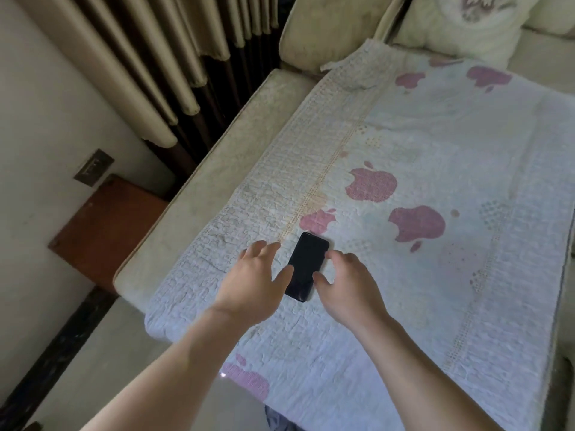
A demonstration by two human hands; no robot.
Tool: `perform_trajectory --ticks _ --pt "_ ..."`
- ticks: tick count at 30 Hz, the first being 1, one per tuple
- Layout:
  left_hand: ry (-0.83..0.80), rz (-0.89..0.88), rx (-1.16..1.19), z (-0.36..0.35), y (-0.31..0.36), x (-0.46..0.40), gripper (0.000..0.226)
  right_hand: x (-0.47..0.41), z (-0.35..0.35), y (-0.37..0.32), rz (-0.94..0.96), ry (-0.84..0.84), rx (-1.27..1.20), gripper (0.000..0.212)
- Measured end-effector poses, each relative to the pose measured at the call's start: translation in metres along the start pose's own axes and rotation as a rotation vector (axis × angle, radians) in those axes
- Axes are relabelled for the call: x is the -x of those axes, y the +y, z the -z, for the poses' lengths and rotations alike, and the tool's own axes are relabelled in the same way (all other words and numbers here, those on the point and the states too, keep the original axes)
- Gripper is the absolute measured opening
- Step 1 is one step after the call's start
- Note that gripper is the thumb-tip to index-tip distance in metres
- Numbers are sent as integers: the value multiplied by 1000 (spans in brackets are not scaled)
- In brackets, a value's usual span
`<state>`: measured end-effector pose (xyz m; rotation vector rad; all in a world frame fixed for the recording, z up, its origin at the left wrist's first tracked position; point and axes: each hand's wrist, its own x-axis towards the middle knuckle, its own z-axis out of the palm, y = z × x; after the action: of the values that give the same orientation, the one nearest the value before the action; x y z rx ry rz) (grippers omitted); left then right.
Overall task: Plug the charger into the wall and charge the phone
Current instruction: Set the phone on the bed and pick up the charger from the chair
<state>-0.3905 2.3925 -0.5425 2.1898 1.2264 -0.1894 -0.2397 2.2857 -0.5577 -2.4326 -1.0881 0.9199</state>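
Observation:
A black phone [306, 262] lies flat, screen dark, on a white quilted cover with pink apple prints [435, 181]. My left hand [252, 281] hovers at the phone's left side, fingers spread, thumb at its edge. On the phone's right side is my right hand [348, 284], fingers apart and curled, holding nothing. A dark wall socket plate [94, 167] is set in the wall at the left. No charger or cable shows in this view.
The cover lies over a beige sofa seat [217, 157] with cushions [466, 26] at the back. A brown board [105, 225] leans against the wall below the socket. Pleated curtains [149, 57] hang at the upper left. Pale floor [93, 368] runs along the wall.

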Motion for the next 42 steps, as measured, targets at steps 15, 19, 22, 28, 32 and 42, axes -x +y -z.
perform_trajectory --ticks 15,19,22,28,32,42 --pt "223 283 -179 90 34 215 58 122 95 -95 394 -156 411 48" --pt "298 412 -133 116 17 285 51 159 96 -145 482 -251 493 62" --pt "340 514 -81 130 -2 340 49 191 88 -185 577 -279 534 63" --pt "440 739 62 134 -40 456 47 277 47 -252 743 -337 599 54" --pt "476 869 131 124 -72 541 45 344 3 -288 841 -388 662 49" --pt "680 1080 430 82 -156 757 53 525 -114 -338 834 -532 490 47"
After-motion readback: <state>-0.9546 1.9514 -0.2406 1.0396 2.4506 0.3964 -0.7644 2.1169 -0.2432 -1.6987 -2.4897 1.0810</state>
